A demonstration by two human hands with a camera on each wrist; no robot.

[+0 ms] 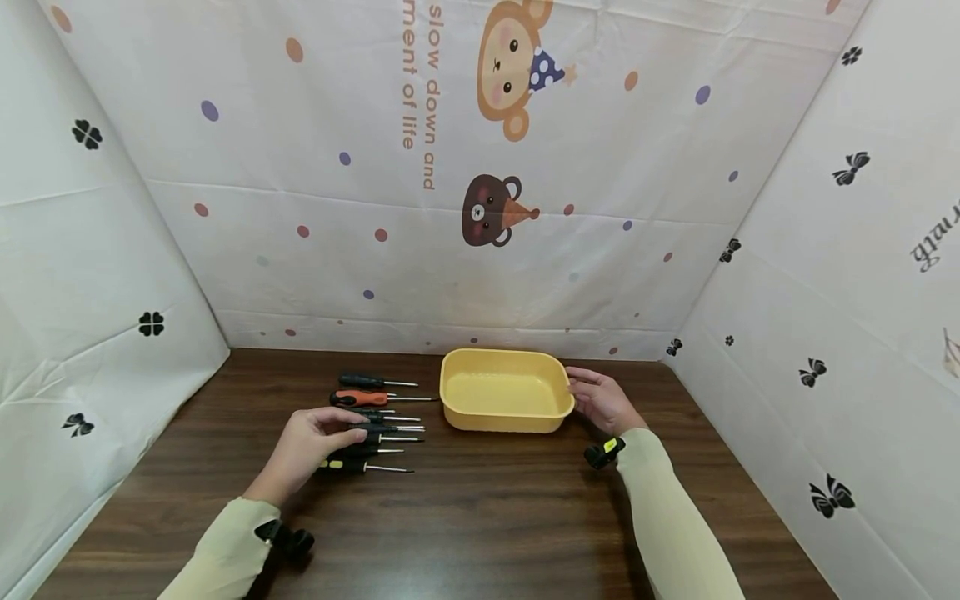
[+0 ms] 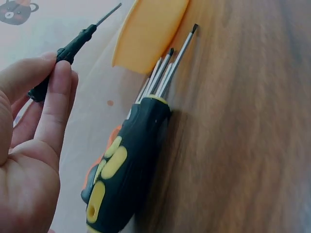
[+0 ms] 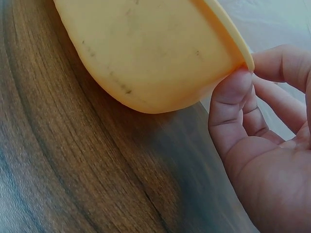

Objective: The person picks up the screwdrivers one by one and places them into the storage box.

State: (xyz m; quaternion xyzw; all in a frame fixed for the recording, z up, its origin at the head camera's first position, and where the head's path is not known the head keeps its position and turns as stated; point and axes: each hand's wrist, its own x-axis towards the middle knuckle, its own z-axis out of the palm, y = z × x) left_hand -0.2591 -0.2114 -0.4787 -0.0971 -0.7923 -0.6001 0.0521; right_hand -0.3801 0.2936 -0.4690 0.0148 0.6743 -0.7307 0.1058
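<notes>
My left hand (image 1: 303, 442) pinches a small dark-handled screwdriver (image 2: 73, 46) between thumb and fingers, its metal shaft pointing away from the palm. In the left wrist view it is held up off the table. Under and around that hand lies a row of screwdrivers, among them an orange and black one (image 1: 367, 398), a dark one (image 1: 362, 381) at the back and a black and yellow one (image 2: 133, 160) at the front. At the right end of a yellow plastic basin (image 1: 502, 422), my right hand (image 1: 606, 402) pinches the rim, thumb against the outer wall.
The basin stands on a dark wood-grain table (image 1: 480, 517), close to the back cloth (image 1: 412, 275), which is printed with bears and dots. White cloth walls (image 1: 787, 333) bound both sides. A small black camera is strapped to each wrist.
</notes>
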